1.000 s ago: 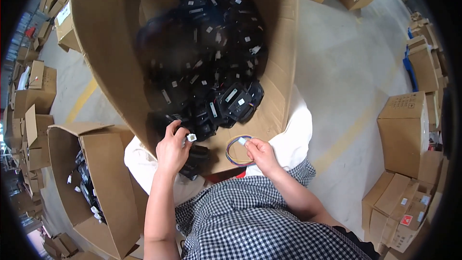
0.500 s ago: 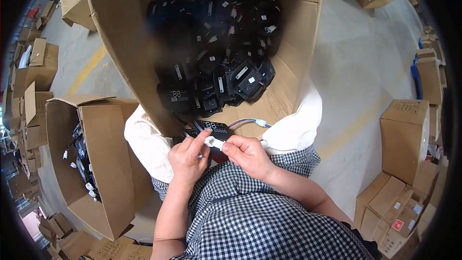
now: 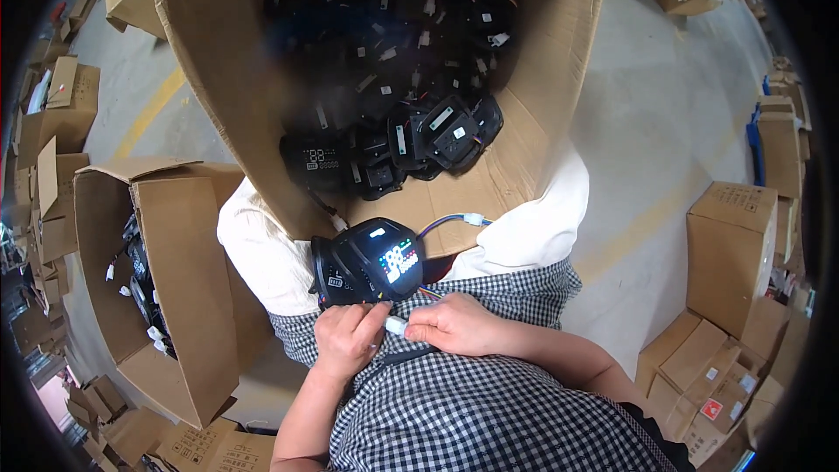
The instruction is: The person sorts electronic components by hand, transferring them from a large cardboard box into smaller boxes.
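Observation:
Low in my lap, a white plug connector [image 3: 396,325] lies between my hands. My right hand [image 3: 454,325] is closed on its right end, thumb on top. At its left end, my left hand [image 3: 350,336] is closed, with its fingertips partly hidden. Just above the hands rests a black display unit [image 3: 371,236], its screen glowing with white digits and small coloured marks. A second black display unit [image 3: 334,273] stands against its left side. A coloured cable with another white connector [image 3: 473,219] runs right from behind the lit display.
A large open cardboard box [image 3: 551,79] tilts toward me, holding a heap of black display units [image 3: 454,135] with white plugs. To the left stands a smaller open carton [image 3: 183,280] with similar parts. Stacked cartons [image 3: 730,253] stand on the right.
Both hands have moved down toward my body with the white connector. The display unit, dark before, is now lit and tilted up into view in my lap.

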The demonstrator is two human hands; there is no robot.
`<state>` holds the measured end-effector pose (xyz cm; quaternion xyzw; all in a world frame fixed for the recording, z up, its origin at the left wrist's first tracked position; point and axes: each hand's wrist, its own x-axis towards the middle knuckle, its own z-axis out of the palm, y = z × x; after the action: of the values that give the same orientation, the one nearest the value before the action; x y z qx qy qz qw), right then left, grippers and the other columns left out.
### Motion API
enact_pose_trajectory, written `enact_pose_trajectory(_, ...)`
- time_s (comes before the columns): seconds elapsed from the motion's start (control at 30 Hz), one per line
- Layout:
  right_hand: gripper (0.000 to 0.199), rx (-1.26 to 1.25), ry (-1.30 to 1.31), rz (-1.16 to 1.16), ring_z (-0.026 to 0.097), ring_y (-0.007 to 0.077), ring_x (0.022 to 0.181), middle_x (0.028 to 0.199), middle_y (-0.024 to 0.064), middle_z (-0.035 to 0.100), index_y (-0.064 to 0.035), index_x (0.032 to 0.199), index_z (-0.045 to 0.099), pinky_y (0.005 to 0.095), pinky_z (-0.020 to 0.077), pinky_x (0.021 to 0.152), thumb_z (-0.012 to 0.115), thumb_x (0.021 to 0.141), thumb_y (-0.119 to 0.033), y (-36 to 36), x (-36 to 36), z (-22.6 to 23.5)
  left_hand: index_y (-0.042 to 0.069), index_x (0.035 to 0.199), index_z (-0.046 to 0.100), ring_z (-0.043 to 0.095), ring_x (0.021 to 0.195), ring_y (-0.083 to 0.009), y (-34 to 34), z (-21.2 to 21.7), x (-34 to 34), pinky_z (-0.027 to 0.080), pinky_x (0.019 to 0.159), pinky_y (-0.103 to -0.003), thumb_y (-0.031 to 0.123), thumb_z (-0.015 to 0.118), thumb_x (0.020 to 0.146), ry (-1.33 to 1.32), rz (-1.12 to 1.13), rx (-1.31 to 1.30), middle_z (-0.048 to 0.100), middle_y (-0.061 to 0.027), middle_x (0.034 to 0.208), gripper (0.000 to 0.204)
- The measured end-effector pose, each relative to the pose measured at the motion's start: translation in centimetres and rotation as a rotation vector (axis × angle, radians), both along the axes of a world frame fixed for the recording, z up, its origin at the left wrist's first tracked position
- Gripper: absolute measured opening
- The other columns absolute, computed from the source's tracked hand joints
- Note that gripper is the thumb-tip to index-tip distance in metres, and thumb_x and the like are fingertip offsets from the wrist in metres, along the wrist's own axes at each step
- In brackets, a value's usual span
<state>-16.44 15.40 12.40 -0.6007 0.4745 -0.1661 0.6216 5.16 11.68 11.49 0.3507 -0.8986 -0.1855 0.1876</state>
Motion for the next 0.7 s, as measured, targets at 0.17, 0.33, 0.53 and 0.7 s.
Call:
enact_pose_trajectory(0.17,0.015,-0.024,-0.372,-0.458,0.047,0.0054,0.050,0.059,-0.0011,0.055,-0.0006,0.084,0.062,0.0235,0.0364,0.046,0.058,0.093,-0.012,0.4,-0.3,0.4,0.003,0.091,0.062,0.061,0.062,-0.0174,-3.0,1.2,0.7,0.047,0.054,-0.027,-0.003,0.058,0.076,0.527,0.395,0.145,0.064,-0.0075,0.076,0.017)
enact_pose_trajectory(0.33,0.021,0.103,-0.431,-0.660,0.042,0.0036,0.054,0.061,-0.0042,0.050,-0.0005,0.083,0.060,0.0195,0.0327,0.049,0.054,0.096,-0.015,1.7,-2.4,-1.0,0.005,0.109,0.054,0.047,0.050,-0.0033,-9.1,10.9,6.5,0.036,0.041,-0.015,0.015,0.053,0.096,1.212,0.842,-0.108,0.057,-0.0019,0.073,0.016)
enact_pose_trajectory(0.53,0.022,0.151,-0.424,-0.813,0.040,0.0035,0.054,0.062,-0.0033,0.048,-0.0012,0.085,0.057,0.0188,0.0318,0.049,0.054,0.097,-0.019,1.8,-1.7,-2.4,0.002,0.112,0.054,0.056,0.066,-0.0144,-12.5,16.6,23.1,0.046,0.051,-0.024,0.019,0.057,0.095,0.977,0.994,-0.907,0.061,-0.0082,0.087,0.024)
enact_pose_trajectory(0.7,0.022,0.143,-0.472,-0.737,0.040,0.0034,0.055,0.062,-0.0036,0.047,-0.0014,0.083,0.056,0.0184,0.0319,0.050,0.054,0.097,-0.017,1.1,-0.4,-2.2,0.004,0.116,0.059,0.060,0.091,-0.0189,-12.6,6.4,38.1,0.049,0.078,-0.030,0.024,0.061,0.093,0.136,1.162,-0.427,0.064,-0.0087,0.103,0.030)
